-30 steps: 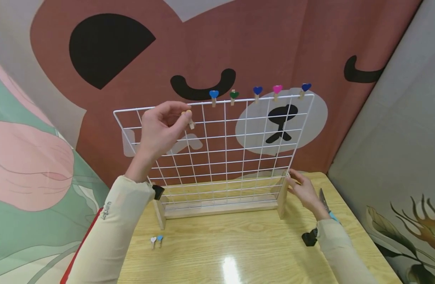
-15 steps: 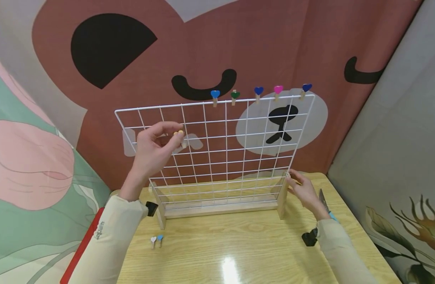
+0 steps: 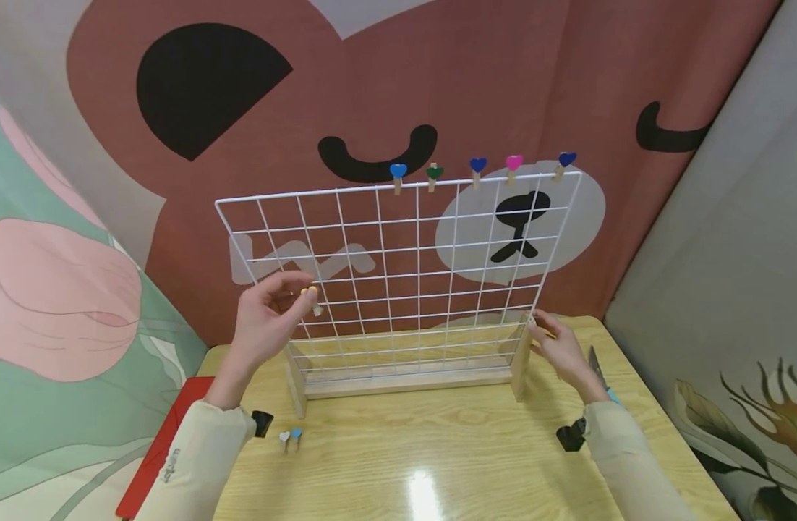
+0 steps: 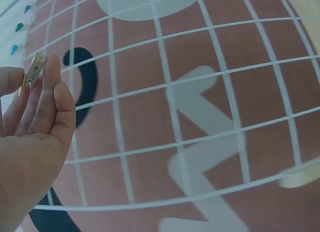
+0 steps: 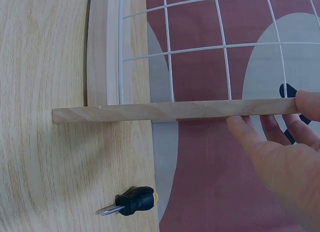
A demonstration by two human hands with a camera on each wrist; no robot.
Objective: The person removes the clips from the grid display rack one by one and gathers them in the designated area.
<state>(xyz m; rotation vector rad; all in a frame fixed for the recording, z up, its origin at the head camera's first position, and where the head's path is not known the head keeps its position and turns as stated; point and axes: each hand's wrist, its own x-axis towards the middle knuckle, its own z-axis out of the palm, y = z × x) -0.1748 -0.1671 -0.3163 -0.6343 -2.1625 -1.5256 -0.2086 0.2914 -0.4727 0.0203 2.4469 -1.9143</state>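
Observation:
In the head view my left hand (image 3: 265,325) pinches a small wooden clothespin (image 3: 317,310) with a yellow top, in front of the white wire grid (image 3: 398,275). The left wrist view shows that clothespin (image 4: 36,67) between thumb and fingertips, apart from the wires. The grid stands in a wooden base (image 3: 405,382). My right hand (image 3: 561,354) holds the upper end of the base's right upright (image 5: 175,111), thumb on one side and fingers on the other. Along the grid's top wire sit several heart clothespins, including a light blue one (image 3: 398,172) and a pink one (image 3: 514,163).
On the table (image 3: 372,463), a white heart clothespin (image 3: 284,438) and a blue one (image 3: 297,435) lie front left. A pointed tool with a blue handle (image 3: 612,396) lies right of the base. A stubby black screwdriver (image 5: 135,200) lies beside the upright. A red panel (image 3: 171,441) is at left.
My left hand, still pinching the yellow-topped clothespin, has come down and left from near the grid's top wire. The right hand stays on the upright.

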